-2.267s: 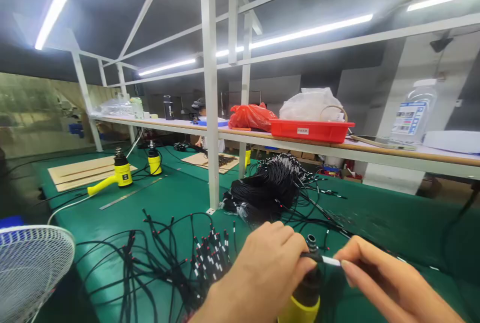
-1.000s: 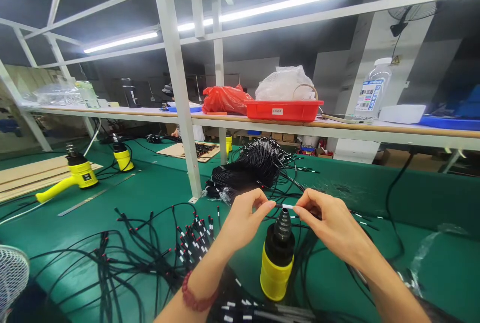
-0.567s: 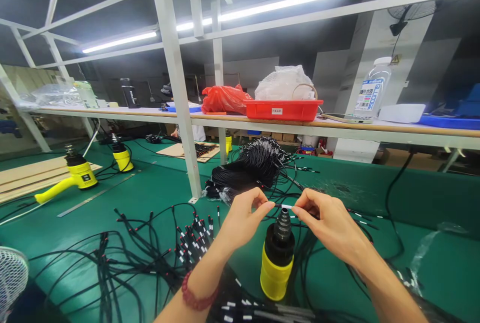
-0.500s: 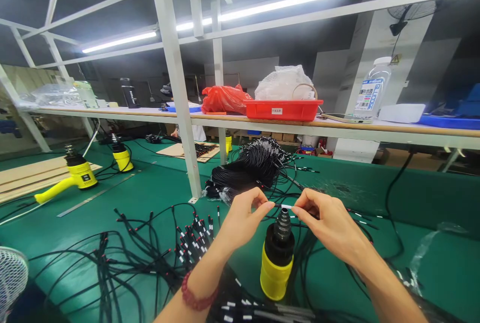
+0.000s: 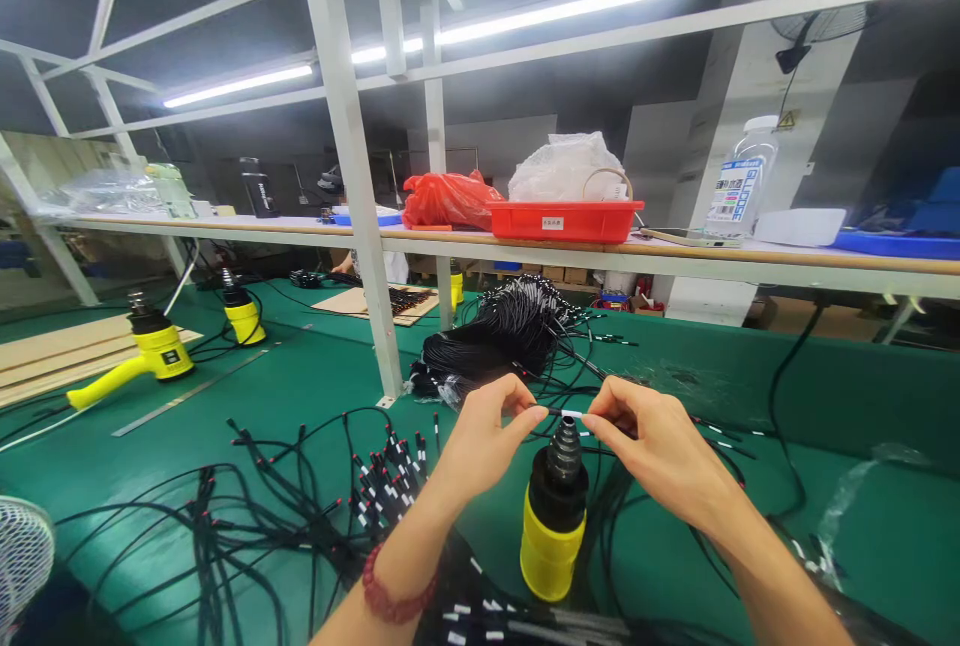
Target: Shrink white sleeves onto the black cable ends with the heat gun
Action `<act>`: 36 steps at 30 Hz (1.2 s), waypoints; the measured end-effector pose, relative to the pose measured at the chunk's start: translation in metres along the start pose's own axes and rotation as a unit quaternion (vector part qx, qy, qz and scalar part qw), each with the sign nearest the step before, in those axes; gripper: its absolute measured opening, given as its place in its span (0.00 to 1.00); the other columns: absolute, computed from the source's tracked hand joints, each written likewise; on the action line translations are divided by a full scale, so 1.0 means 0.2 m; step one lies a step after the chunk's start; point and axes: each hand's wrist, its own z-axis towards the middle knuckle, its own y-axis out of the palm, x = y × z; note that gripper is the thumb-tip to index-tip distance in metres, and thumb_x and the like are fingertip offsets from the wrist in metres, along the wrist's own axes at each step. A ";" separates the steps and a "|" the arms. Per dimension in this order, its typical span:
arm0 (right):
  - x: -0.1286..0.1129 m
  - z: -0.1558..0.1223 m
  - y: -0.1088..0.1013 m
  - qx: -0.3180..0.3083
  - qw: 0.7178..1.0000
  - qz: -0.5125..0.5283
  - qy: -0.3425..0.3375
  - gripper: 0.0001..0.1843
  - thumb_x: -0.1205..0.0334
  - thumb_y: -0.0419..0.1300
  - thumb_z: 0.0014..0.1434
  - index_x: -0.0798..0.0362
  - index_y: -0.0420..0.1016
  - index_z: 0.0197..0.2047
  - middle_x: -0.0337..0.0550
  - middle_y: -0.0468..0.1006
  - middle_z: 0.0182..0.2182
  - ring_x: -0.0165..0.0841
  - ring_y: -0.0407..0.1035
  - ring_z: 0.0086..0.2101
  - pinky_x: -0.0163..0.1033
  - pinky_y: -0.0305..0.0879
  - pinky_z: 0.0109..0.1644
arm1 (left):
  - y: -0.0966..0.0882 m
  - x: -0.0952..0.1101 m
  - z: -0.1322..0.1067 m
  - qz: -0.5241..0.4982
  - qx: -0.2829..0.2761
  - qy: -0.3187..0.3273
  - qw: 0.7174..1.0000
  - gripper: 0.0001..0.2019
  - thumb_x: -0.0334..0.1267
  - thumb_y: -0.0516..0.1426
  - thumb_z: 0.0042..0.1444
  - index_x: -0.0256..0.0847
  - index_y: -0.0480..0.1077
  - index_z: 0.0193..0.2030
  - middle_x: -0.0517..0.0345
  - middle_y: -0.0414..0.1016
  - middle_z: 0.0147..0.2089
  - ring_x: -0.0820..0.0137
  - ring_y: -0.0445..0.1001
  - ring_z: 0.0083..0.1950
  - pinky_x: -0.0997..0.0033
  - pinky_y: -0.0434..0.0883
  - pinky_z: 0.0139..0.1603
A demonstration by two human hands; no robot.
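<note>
My left hand and my right hand pinch a thin black cable between thumbs and fingertips. A white sleeve sits on the cable between my hands, just above the ribbed black nozzle of an upright yellow heat gun. The sleeve and nozzle look apart. A loose pile of black cables with white-sleeved ends lies left of my left forearm, and a large black coil lies beyond my hands.
Two more yellow heat guns stand on the green bench mat to the left. A white post rises behind my hands. A shelf holds a red tray. A fan sits at lower left.
The view has swung left and lower, bringing the whole heat gun into sight. My hands have moved up from beside the nozzle to just above it, with the cable held between them.
</note>
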 end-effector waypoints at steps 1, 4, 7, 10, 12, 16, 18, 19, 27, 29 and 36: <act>0.00 0.00 0.00 -0.001 1.000 -0.001 0.002 0.11 0.58 0.55 0.60 0.51 0.67 0.28 0.36 0.74 0.24 0.30 0.66 0.26 0.35 0.59 0.29 | 0.00 0.00 0.00 -0.001 0.002 0.000 1.000 0.08 0.39 0.57 0.57 0.38 0.70 0.31 0.61 0.70 0.30 0.72 0.66 0.33 0.73 0.62 0.34; 0.02 -0.01 -0.01 -0.014 1.000 -0.009 0.000 0.11 0.56 0.54 0.61 0.51 0.71 0.31 0.39 0.77 0.27 0.32 0.69 0.28 0.35 0.61 0.31 | 0.00 0.00 0.00 -0.004 0.006 -0.004 1.000 0.06 0.38 0.58 0.55 0.38 0.71 0.31 0.61 0.71 0.31 0.71 0.67 0.34 0.73 0.63 0.35; 0.03 -0.02 -0.03 -0.025 0.999 -0.026 -0.012 0.14 0.54 0.53 0.63 0.50 0.75 0.32 0.39 0.78 0.29 0.32 0.70 0.29 0.35 0.61 0.32 | 0.00 0.01 0.00 0.005 0.007 -0.004 1.000 0.06 0.38 0.58 0.56 0.38 0.70 0.33 0.60 0.72 0.32 0.71 0.68 0.36 0.73 0.63 0.36; 0.03 -0.02 -0.04 -0.017 0.999 -0.031 -0.020 0.15 0.54 0.53 0.63 0.50 0.76 0.31 0.38 0.78 0.29 0.32 0.69 0.29 0.36 0.60 0.33 | -0.01 0.00 -0.01 0.027 0.004 0.003 1.000 0.11 0.44 0.53 0.61 0.39 0.70 0.34 0.60 0.72 0.31 0.71 0.68 0.34 0.74 0.62 0.34; 0.02 -0.03 -0.04 -0.011 0.999 -0.031 -0.023 0.14 0.55 0.53 0.63 0.50 0.76 0.31 0.39 0.78 0.29 0.32 0.69 0.29 0.36 0.60 0.33 | -0.01 -0.01 0.00 0.041 -0.005 0.006 0.999 0.17 0.48 0.48 0.64 0.39 0.69 0.31 0.61 0.70 0.28 0.71 0.68 0.31 0.73 0.61 0.32; 0.01 -0.03 -0.04 -0.010 0.999 -0.029 -0.026 0.14 0.56 0.53 0.63 0.50 0.75 0.31 0.39 0.77 0.28 0.32 0.69 0.28 0.36 0.60 0.33 | 0.00 -0.02 0.00 0.045 -0.019 0.007 0.999 0.23 0.49 0.45 0.66 0.40 0.66 0.25 0.62 0.67 0.23 0.72 0.67 0.27 0.73 0.60 0.30; 0.01 -0.02 -0.04 -0.010 0.999 -0.022 -0.024 0.13 0.57 0.54 0.63 0.50 0.75 0.31 0.38 0.78 0.28 0.32 0.69 0.29 0.36 0.61 0.34 | 0.00 -0.02 0.00 0.030 -0.018 0.006 0.999 0.21 0.48 0.46 0.65 0.39 0.67 0.25 0.62 0.67 0.23 0.72 0.67 0.27 0.74 0.61 0.30; 0.01 -0.02 -0.04 -0.009 1.000 -0.020 -0.021 0.12 0.57 0.54 0.62 0.50 0.75 0.31 0.38 0.77 0.28 0.32 0.69 0.29 0.36 0.61 0.34 | 0.00 -0.02 0.00 0.019 -0.018 0.004 1.000 0.20 0.48 0.48 0.64 0.39 0.67 0.26 0.62 0.68 0.24 0.72 0.66 0.28 0.74 0.61 0.30; 0.05 -0.02 -0.02 0.001 1.000 -0.027 -0.007 0.09 0.57 0.56 0.60 0.49 0.76 0.33 0.38 0.77 0.30 0.33 0.70 0.31 0.37 0.63 0.35 | 0.00 -0.01 -0.01 -0.007 -0.006 0.000 1.000 0.08 0.38 0.54 0.59 0.38 0.72 0.33 0.60 0.73 0.31 0.70 0.69 0.34 0.73 0.62 0.35; 0.06 -0.02 -0.03 -0.006 0.999 -0.036 -0.013 0.11 0.56 0.55 0.61 0.48 0.77 0.35 0.38 0.77 0.32 0.33 0.70 0.32 0.37 0.63 0.36 | -0.01 -0.01 -0.01 -0.006 -0.006 0.002 1.000 0.07 0.37 0.54 0.59 0.38 0.72 0.34 0.60 0.74 0.31 0.70 0.69 0.35 0.74 0.62 0.35; 0.05 -0.02 -0.02 -0.012 0.998 -0.048 -0.032 0.12 0.57 0.54 0.63 0.48 0.78 0.33 0.38 0.76 0.31 0.32 0.67 0.30 0.37 0.60 0.34 | -0.01 -0.03 0.00 0.022 -0.034 0.005 0.999 0.21 0.48 0.45 0.66 0.39 0.67 0.27 0.61 0.70 0.25 0.71 0.69 0.29 0.74 0.62 0.32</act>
